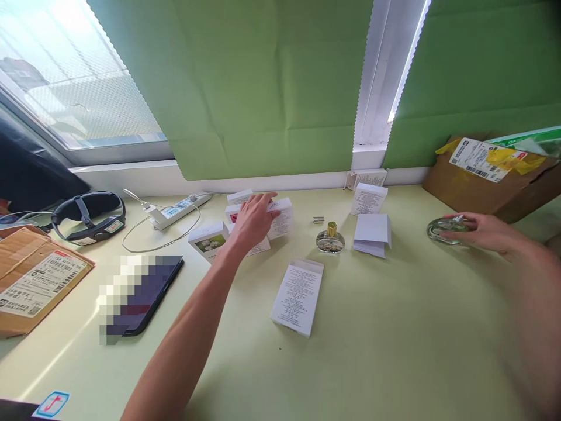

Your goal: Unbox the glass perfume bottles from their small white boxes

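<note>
Two hands work apart: the left hand point(255, 217) lies flat, fingers unclosed, on a white printed carton point(280, 217) among the stacked boxes; the right hand point(480, 231) cups a round clear-glass perfume bottle point(443, 228) on the pale-green table point(394, 327), best kept steady.

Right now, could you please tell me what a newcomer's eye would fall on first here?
The left hand rests on a cluster of small white boxes at the back of the pale green table. Far right, the right hand holds a round glass bottle. Between them stands a gold-capped perfume bottle, with a printed white box lying nearer.
</note>
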`<state>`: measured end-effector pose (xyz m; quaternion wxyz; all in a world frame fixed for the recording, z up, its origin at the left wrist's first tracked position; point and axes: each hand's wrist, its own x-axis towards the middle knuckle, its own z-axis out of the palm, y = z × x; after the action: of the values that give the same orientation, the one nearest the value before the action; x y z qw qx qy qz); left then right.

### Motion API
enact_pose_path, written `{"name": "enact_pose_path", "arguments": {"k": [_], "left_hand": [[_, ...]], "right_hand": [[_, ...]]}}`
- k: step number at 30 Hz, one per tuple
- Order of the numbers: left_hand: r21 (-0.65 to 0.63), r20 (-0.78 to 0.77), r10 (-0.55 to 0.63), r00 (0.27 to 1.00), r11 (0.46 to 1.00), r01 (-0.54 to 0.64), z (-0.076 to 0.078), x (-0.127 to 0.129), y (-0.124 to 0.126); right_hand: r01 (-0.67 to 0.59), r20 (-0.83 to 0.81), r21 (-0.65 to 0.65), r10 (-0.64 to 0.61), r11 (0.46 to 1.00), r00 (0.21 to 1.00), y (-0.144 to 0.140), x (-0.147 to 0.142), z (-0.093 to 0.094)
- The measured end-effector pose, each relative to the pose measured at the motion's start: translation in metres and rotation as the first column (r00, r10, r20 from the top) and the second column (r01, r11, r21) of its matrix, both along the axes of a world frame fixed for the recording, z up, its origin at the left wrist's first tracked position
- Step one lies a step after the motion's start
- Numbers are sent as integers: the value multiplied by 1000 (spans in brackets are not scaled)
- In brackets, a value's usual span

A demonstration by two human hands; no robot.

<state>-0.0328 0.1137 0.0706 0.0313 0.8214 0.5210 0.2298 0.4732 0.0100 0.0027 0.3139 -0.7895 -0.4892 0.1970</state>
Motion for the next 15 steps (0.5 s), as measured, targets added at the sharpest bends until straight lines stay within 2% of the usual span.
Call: {"name": "enact_pose_path", "arguments": {"k": [2, 4, 8, 11, 15], "left_hand": [[102, 142, 43, 989, 993, -58, 9, -1, -1], [188, 286, 83, 955, 972, -141, 20, -6, -2], [260, 468, 117, 876, 929, -264, 38, -19, -5], [234, 482, 118, 868, 938, -257, 41, -21, -8], [203, 409, 56, 911, 968, -151, 33, -6, -13]], "right_hand": [[15, -52, -53, -17, 998, 999, 0, 0, 0], [39, -64, -53, -42, 998, 997, 2, 2, -1], [34, -102, -87, -43, 996, 994, 7, 8, -6], [29, -119, -108, -42, 994, 992, 10, 10, -9], [6, -98, -86, -15, 996, 995, 9, 7, -10]]}}
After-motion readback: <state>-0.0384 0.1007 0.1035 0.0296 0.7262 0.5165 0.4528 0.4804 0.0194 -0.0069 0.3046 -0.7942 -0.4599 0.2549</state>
